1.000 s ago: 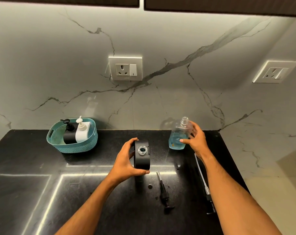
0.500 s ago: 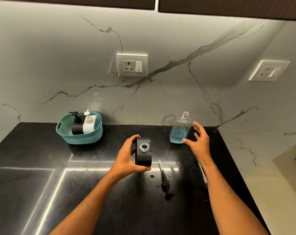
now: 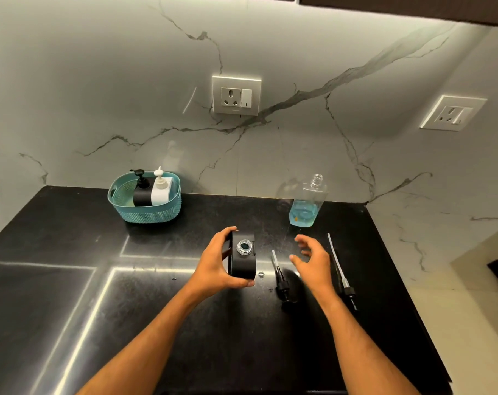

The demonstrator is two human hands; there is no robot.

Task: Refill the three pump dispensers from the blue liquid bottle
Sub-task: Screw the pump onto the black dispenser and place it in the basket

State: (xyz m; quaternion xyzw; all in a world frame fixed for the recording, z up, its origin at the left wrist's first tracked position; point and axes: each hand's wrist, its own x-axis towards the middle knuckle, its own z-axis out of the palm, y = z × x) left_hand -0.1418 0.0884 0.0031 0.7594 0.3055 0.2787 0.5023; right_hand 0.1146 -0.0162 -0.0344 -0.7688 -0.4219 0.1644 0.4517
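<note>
My left hand [image 3: 213,265] grips a black dispenser [image 3: 243,259] standing on the black counter, its neck open and its pump off. My right hand [image 3: 313,262] hovers open just right of it, above a black pump head [image 3: 282,283] lying on the counter. The clear bottle [image 3: 306,205] with blue liquid in its lower third stands uncapped near the back wall, apart from both hands. Its long pump with a tube [image 3: 340,270] lies to the right. A black dispenser [image 3: 142,192] and a white dispenser [image 3: 161,189] stand in a teal basket [image 3: 145,213].
The black counter [image 3: 71,280] ends at a right edge near the long pump, with pale floor beyond. A marble wall with two sockets [image 3: 236,95] runs behind. Small droplets lie on the counter beside the held dispenser.
My right hand let go of the blue liquid bottle and drew back toward me, now hovering over the black pump head. My left hand kept hold of the black dispenser.
</note>
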